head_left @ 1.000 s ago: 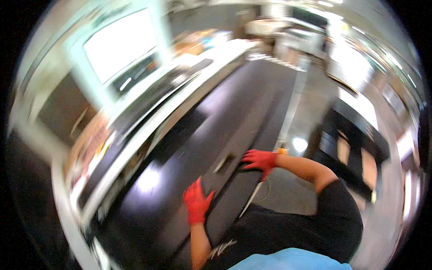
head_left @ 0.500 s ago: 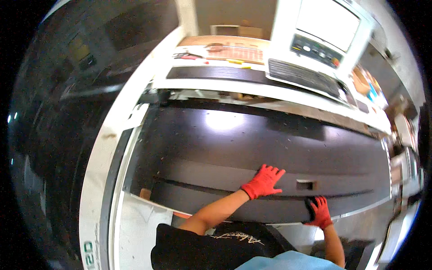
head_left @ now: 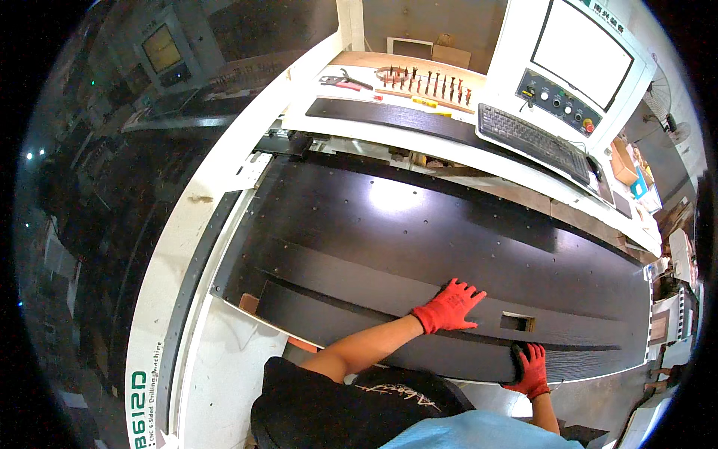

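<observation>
Two long dark boards lie side by side on a black machine table [head_left: 321,198]. The far board [head_left: 374,284] has a rectangular cutout [head_left: 517,322] toward its right end. My left hand [head_left: 451,307], in a red glove, lies on this board left of the cutout, its fingers spread. The near board [head_left: 329,320] runs along the table's front edge, with a narrow dark gap behind it. My right hand [head_left: 532,368], gloved in red with a black palm, rests at this board's front edge. Its fingers reach forward over the top and its thumb stands apart.
Beyond the table, a white ledge carries a keyboard [head_left: 532,141], a dark strip [head_left: 396,120], pliers [head_left: 348,79] and a rack of drill bits [head_left: 430,84]. A control screen [head_left: 583,52] stands at the far right. A white machine frame [head_left: 176,277] borders the left side.
The view has turned and sharpened, so the scene sits differently in the picture. Both hands remain at about the same places on the boards.
</observation>
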`<move>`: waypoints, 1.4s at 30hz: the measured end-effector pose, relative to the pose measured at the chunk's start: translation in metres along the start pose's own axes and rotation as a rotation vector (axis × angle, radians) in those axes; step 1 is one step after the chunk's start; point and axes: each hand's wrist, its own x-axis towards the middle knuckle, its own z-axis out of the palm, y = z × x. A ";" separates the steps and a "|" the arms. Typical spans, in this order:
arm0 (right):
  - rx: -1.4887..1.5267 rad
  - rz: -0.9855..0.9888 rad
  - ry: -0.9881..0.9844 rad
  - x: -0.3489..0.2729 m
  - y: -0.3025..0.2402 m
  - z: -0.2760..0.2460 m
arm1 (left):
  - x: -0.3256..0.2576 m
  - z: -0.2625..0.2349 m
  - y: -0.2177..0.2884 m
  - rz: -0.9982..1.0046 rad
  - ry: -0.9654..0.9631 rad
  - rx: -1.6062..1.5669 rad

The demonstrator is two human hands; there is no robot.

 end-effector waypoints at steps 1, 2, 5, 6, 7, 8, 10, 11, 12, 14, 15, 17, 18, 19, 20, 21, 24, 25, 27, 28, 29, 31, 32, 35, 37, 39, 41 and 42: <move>-0.007 0.002 -0.006 0.000 -0.001 0.000 | 0.000 0.000 0.000 0.002 0.000 0.005; -0.014 0.005 -0.012 -0.001 -0.002 0.001 | -0.001 -0.001 0.001 0.004 -0.001 0.010; -0.020 0.023 -0.021 -0.012 -0.001 0.000 | 0.001 -0.003 0.004 0.029 0.010 -0.025; -0.020 0.039 -0.023 -0.021 -0.003 0.001 | 0.001 -0.004 0.006 0.047 0.013 -0.048; -0.009 0.030 -0.038 -0.015 -0.012 -0.008 | 0.003 -0.006 0.006 0.044 0.031 -0.060; -0.006 0.054 -0.046 -0.008 -0.020 -0.021 | 0.006 -0.010 0.008 0.074 0.046 -0.083; 0.010 0.024 -0.081 -0.002 -0.014 -0.024 | 0.006 -0.021 0.011 0.012 -0.016 -0.095; 0.006 0.025 -0.085 -0.008 -0.010 -0.023 | 0.009 -0.022 0.013 0.027 -0.004 -0.095; 0.027 -0.010 -0.089 0.001 -0.014 -0.036 | 0.009 -0.022 0.011 0.026 0.009 -0.084; -0.020 -0.015 -0.091 0.005 -0.014 -0.046 | 0.010 -0.024 0.012 -0.007 -0.028 -0.025; -0.013 -0.030 -0.074 0.006 -0.013 -0.047 | 0.012 -0.018 0.007 -0.015 -0.050 -0.025; -0.040 -0.003 -0.084 -0.001 -0.008 -0.040 | 0.018 -0.006 0.006 -0.013 -0.077 -0.018; -0.050 -0.002 -0.094 -0.006 -0.006 -0.038 | 0.021 -0.003 0.009 0.002 -0.083 -0.013; -0.047 0.006 -0.104 -0.008 -0.010 -0.037 | 0.018 -0.004 0.008 -0.005 -0.097 -0.005; -0.037 0.008 -0.096 -0.009 -0.010 -0.035 | 0.017 -0.004 0.009 -0.011 -0.102 -0.012; -0.028 0.009 -0.087 -0.010 -0.009 -0.033 | 0.018 -0.005 0.010 -0.018 -0.107 -0.019; -0.002 -0.003 -0.077 -0.009 -0.012 -0.037 | 0.015 -0.004 0.005 -0.010 -0.090 -0.031; 0.008 -0.002 -0.075 -0.009 -0.014 -0.038 | 0.016 -0.005 0.007 -0.012 -0.083 -0.038; 0.021 -0.002 -0.052 -0.018 -0.011 -0.031 | 0.017 -0.002 0.013 -0.003 -0.072 -0.038; 0.027 0.014 -0.037 -0.025 -0.010 -0.027 | 0.019 0.001 0.013 0.014 -0.065 -0.026; 0.001 -0.001 -0.043 -0.025 -0.009 -0.023 | 0.018 0.004 0.011 0.028 -0.061 -0.010; 0.017 -0.007 -0.018 -0.029 -0.012 -0.022 | 0.014 0.000 0.017 0.033 -0.075 -0.051; -0.033 -0.004 -0.014 -0.035 -0.006 -0.011 | 0.022 0.006 0.019 0.064 -0.085 -0.079; -0.051 -0.087 0.073 -0.007 -0.003 -0.012 | 0.027 0.046 -0.058 0.119 -0.039 -0.038; -0.058 -0.076 0.064 -0.016 -0.006 -0.014 | 0.034 0.059 -0.053 0.132 -0.020 -0.030; -0.067 -0.046 0.048 -0.026 -0.006 -0.016 | 0.040 0.072 -0.050 0.156 -0.017 -0.040; -0.068 -0.036 0.072 -0.034 -0.007 -0.012 | 0.039 0.076 -0.045 0.169 -0.015 -0.048; -0.071 -0.037 0.085 -0.035 -0.006 -0.011 | 0.039 0.073 -0.046 0.181 -0.011 -0.052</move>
